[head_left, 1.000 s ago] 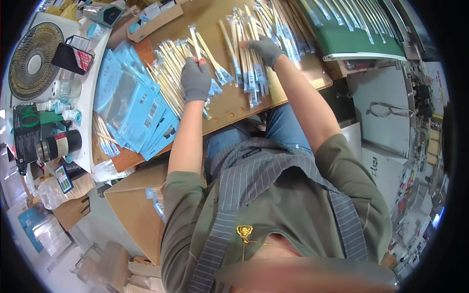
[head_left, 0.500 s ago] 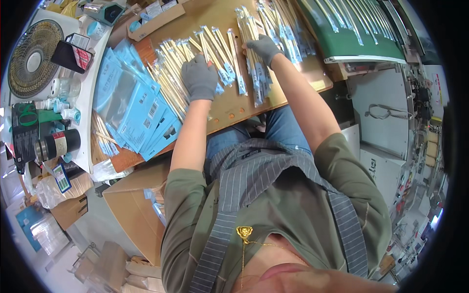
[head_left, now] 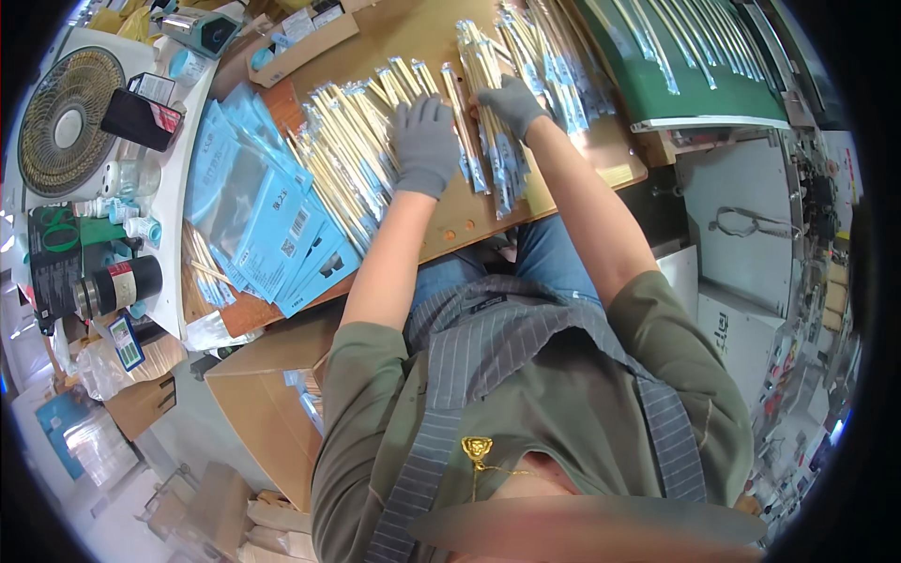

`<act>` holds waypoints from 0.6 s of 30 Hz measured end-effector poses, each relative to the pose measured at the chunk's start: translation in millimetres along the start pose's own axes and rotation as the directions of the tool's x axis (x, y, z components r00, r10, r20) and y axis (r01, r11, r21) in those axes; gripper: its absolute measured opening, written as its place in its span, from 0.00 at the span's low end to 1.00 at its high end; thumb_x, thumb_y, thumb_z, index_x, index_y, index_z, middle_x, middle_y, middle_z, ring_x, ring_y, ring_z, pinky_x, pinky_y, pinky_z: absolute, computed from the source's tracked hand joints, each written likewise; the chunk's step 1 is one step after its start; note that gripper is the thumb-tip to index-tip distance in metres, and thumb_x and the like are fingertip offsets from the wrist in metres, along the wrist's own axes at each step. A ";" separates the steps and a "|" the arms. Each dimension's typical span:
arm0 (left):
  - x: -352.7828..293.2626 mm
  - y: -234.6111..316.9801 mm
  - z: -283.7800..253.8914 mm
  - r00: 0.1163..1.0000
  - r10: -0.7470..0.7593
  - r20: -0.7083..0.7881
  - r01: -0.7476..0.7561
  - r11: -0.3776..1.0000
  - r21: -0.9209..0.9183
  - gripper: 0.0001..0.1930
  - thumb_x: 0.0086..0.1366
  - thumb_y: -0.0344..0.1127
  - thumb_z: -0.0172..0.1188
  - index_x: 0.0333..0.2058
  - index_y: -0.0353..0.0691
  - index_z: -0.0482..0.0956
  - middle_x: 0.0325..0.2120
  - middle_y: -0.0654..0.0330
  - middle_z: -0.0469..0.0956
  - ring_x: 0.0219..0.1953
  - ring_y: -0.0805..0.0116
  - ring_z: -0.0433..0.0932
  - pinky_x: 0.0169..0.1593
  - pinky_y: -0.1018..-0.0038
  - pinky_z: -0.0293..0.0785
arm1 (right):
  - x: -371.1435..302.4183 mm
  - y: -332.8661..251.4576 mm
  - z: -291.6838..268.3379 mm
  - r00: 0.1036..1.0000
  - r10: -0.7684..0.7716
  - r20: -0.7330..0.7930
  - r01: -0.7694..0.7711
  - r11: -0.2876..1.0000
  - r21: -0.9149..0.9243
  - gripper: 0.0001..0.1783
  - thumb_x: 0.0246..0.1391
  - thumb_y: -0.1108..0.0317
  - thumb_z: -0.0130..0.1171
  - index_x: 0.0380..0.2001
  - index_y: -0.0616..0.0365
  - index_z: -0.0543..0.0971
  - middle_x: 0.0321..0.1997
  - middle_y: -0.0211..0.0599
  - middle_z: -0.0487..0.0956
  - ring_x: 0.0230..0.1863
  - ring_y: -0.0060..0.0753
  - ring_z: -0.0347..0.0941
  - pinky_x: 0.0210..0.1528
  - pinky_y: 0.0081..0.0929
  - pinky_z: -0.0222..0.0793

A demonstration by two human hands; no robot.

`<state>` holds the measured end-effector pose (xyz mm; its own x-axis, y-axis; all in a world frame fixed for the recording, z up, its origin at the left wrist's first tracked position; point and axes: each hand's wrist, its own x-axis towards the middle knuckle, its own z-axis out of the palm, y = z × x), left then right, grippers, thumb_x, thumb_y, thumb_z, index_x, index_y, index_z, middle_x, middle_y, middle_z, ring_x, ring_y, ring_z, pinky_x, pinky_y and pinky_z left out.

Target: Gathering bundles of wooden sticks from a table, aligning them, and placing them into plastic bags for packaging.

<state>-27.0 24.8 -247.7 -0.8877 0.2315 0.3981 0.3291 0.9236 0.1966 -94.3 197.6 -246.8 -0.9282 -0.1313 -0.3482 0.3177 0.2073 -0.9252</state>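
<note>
The gloved left hand lies with fingers extended over the wrapped sticks, which are spread across the brown tabletop beside the blue bags. The gloved right hand touches a bundle of wrapped sticks; its fingertips are partly hidden, so whether it grips them cannot be determined.

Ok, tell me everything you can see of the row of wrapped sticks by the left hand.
The row of wrapped sticks holds many slim, pale, wood-like sticks in clear, shiny, plastic-looking sleeves with blue parts. They lie closely packed, some overlapping, mostly slanting from upper left to lower right on the brown tabletop. The gloved left hand lies over the row's right end and appears to touch it. Blue bags lie along its left side. The exact count is unclear.
</note>
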 end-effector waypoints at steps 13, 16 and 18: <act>-26.7 -35.5 -14.0 0.994 -0.106 -0.031 0.109 0.985 0.133 0.12 0.55 0.42 0.57 0.34 0.43 0.74 0.48 0.56 0.73 0.56 0.58 0.65 0.60 0.58 0.54 | -7.9 -22.8 16.1 1.000 0.000 -0.001 0.000 0.972 -0.234 0.28 0.34 0.53 0.64 0.34 0.68 0.80 0.35 0.52 0.80 0.37 0.45 0.77 0.43 0.33 0.70; -35.8 -45.7 -16.2 0.994 -0.093 -0.056 0.100 0.985 0.138 0.11 0.54 0.40 0.56 0.34 0.44 0.74 0.48 0.57 0.73 0.56 0.58 0.65 0.60 0.58 0.54 | 10.8 -11.6 11.3 0.996 -0.020 -0.091 -0.017 0.923 -0.385 0.24 0.38 0.57 0.64 0.36 0.66 0.80 0.31 0.43 0.80 0.31 0.37 0.76 0.37 0.30 0.70; -39.5 -48.6 -18.0 0.993 -0.100 -0.064 0.106 0.990 0.098 0.10 0.54 0.39 0.56 0.34 0.45 0.74 0.49 0.57 0.73 0.56 0.58 0.65 0.60 0.58 0.54 | 11.8 -10.3 4.6 0.996 -0.041 -0.079 0.012 0.942 -0.336 0.21 0.40 0.60 0.63 0.35 0.65 0.79 0.29 0.42 0.80 0.30 0.35 0.76 0.36 0.29 0.70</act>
<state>-2.2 -34.8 -256.9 -0.8937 0.1182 0.4329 0.2001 0.9685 0.1485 -107.6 189.4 -242.0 -0.9527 -0.0629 -0.2974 0.2232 0.5194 -0.8249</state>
